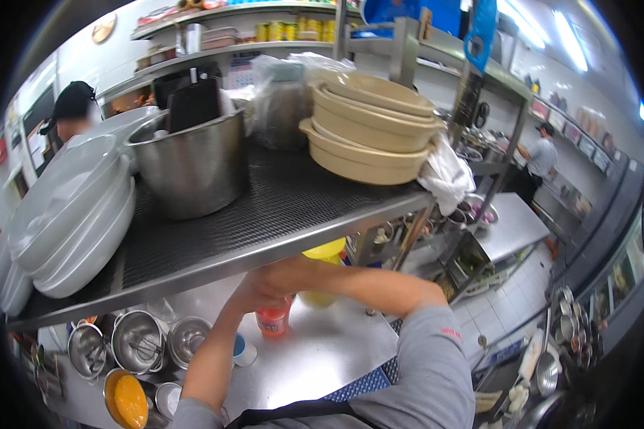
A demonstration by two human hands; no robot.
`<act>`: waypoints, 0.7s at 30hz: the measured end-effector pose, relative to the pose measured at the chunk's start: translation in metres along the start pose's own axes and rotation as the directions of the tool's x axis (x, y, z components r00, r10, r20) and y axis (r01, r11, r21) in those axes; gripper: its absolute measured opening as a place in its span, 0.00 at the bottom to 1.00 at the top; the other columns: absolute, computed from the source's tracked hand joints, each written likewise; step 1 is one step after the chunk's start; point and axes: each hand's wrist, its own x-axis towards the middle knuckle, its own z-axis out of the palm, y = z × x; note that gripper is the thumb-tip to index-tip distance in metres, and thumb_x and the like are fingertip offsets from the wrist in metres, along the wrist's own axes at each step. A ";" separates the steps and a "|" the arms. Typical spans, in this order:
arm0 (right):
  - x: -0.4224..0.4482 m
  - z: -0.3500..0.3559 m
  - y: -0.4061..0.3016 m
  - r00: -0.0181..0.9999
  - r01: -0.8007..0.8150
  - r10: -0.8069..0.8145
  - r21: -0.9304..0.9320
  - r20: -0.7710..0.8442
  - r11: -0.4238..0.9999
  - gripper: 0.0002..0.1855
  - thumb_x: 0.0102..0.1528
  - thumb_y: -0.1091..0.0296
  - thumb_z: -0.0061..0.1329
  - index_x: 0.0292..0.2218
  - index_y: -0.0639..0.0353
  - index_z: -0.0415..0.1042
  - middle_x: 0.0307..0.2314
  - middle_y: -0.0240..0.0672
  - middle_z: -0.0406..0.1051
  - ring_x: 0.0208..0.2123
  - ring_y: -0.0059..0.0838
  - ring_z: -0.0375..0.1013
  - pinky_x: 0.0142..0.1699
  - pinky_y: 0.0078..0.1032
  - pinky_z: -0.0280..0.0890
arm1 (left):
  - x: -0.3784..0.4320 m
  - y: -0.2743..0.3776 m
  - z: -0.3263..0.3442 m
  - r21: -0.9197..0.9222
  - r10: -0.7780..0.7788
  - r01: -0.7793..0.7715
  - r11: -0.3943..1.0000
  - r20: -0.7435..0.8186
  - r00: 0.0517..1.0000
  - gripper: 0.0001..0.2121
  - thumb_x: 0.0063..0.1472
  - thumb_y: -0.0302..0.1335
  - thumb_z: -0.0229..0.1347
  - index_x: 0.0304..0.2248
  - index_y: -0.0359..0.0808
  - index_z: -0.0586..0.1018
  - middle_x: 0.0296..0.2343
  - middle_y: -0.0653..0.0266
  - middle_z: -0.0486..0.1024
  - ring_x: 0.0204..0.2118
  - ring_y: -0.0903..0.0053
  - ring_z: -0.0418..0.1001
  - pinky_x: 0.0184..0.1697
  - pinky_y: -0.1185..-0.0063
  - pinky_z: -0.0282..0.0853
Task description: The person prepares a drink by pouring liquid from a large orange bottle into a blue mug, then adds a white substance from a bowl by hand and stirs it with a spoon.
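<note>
A red plastic jar (pixel 273 320) bearing writing stands upright on the steel worktable (pixel 306 370). My left hand (pixel 251 296) closes around its top from the left. Coming in from the right, my right hand (pixel 280 276) lies over the top of the jar, against my left hand. The jar's rim is hidden under both hands, and the fingers of my right hand are blurred and partly covered by the shelf edge. Just behind my right forearm is a yellow container (pixel 324 254). A white cup with a blue inside (pixel 242 349) sits beside my left forearm.
Above the table, a steel-edged shelf (pixel 300 238) carries white bowls (pixel 75 214), a steel pot (pixel 190 166) and stacked beige dishes (pixel 373 134). At left are steel bowls (pixel 138 342) and a pot of orange liquid (pixel 130 399). Two people (pixel 539 155) stand farther off.
</note>
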 end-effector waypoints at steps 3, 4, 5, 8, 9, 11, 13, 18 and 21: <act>-0.001 -0.004 -0.012 0.936 -0.282 0.283 0.037 -0.208 0.959 0.15 0.51 0.59 0.48 0.32 0.62 0.74 0.25 0.45 0.75 0.29 0.49 0.76 0.36 0.41 0.71 | -0.002 0.025 0.015 -0.230 -0.152 0.120 0.966 -0.128 0.980 0.26 0.35 0.28 0.71 0.38 0.30 0.78 0.35 0.58 0.79 0.38 0.76 0.76 0.42 0.75 0.73; 0.000 -0.002 -0.017 0.930 -0.326 0.323 0.012 -0.177 0.945 0.14 0.51 0.60 0.48 0.31 0.63 0.74 0.25 0.45 0.75 0.28 0.47 0.76 0.35 0.40 0.71 | -0.006 0.029 0.019 -0.211 -0.190 0.152 0.966 -0.172 0.967 0.26 0.35 0.28 0.71 0.38 0.30 0.78 0.35 0.59 0.79 0.38 0.76 0.76 0.42 0.75 0.73; 0.002 -0.002 -0.022 0.940 -0.327 0.324 -0.014 -0.112 0.945 0.14 0.50 0.60 0.48 0.30 0.63 0.74 0.25 0.45 0.75 0.28 0.46 0.76 0.34 0.39 0.71 | -0.012 0.029 0.021 -0.193 -0.226 0.185 0.964 -0.215 0.950 0.26 0.36 0.28 0.71 0.37 0.30 0.78 0.35 0.60 0.79 0.38 0.76 0.76 0.42 0.75 0.73; 0.006 -0.005 -0.033 0.969 -0.243 0.246 -0.086 0.027 0.966 0.11 0.48 0.62 0.49 0.28 0.60 0.75 0.24 0.41 0.74 0.27 0.41 0.76 0.30 0.36 0.70 | -0.023 0.016 0.020 -0.166 -0.134 0.115 0.979 -0.114 0.984 0.25 0.38 0.30 0.71 0.39 0.32 0.78 0.36 0.63 0.78 0.39 0.77 0.76 0.40 0.78 0.74; 0.003 -0.007 -0.031 0.987 -0.154 0.158 -0.096 0.039 0.983 0.10 0.47 0.63 0.49 0.28 0.59 0.76 0.24 0.38 0.74 0.26 0.38 0.75 0.28 0.35 0.69 | -0.025 0.015 0.018 -0.161 -0.088 0.078 0.984 -0.054 0.995 0.24 0.40 0.30 0.70 0.39 0.33 0.77 0.36 0.64 0.78 0.40 0.78 0.76 0.39 0.78 0.74; 0.003 -0.013 -0.024 0.992 0.123 -0.115 -0.196 0.056 0.973 0.08 0.46 0.65 0.50 0.28 0.56 0.77 0.23 0.34 0.73 0.26 0.33 0.74 0.25 0.34 0.67 | -0.020 0.006 0.010 -0.122 -0.031 0.039 0.992 0.066 0.997 0.21 0.43 0.31 0.68 0.39 0.37 0.78 0.37 0.66 0.78 0.41 0.79 0.75 0.41 0.78 0.73; 0.010 -0.017 -0.015 0.885 0.459 -0.454 -0.344 0.101 0.819 0.06 0.44 0.67 0.51 0.27 0.55 0.76 0.21 0.31 0.72 0.24 0.30 0.73 0.22 0.33 0.65 | -0.011 -0.016 0.002 -0.029 -0.047 0.053 0.998 0.167 0.985 0.19 0.46 0.32 0.66 0.39 0.41 0.78 0.38 0.68 0.77 0.42 0.80 0.74 0.42 0.77 0.72; -0.016 0.004 0.000 0.982 -0.070 0.113 0.267 -0.152 0.961 0.13 0.56 0.58 0.52 0.33 0.60 0.74 0.22 0.39 0.72 0.25 0.38 0.74 0.30 0.31 0.68 | -0.006 -0.010 -0.002 -0.110 -0.038 0.051 0.993 0.115 0.993 0.21 0.46 0.32 0.65 0.42 0.43 0.77 0.40 0.66 0.76 0.46 0.77 0.72 0.47 0.76 0.70; -0.029 0.008 -0.031 0.764 -0.417 0.615 0.577 -0.196 0.702 0.16 0.56 0.57 0.52 0.37 0.62 0.74 0.23 0.43 0.72 0.28 0.41 0.75 0.33 0.35 0.68 | -0.016 0.009 -0.010 -0.242 -0.087 0.080 0.967 -0.018 0.996 0.30 0.39 0.29 0.69 0.46 0.35 0.75 0.40 0.61 0.76 0.44 0.71 0.74 0.50 0.73 0.70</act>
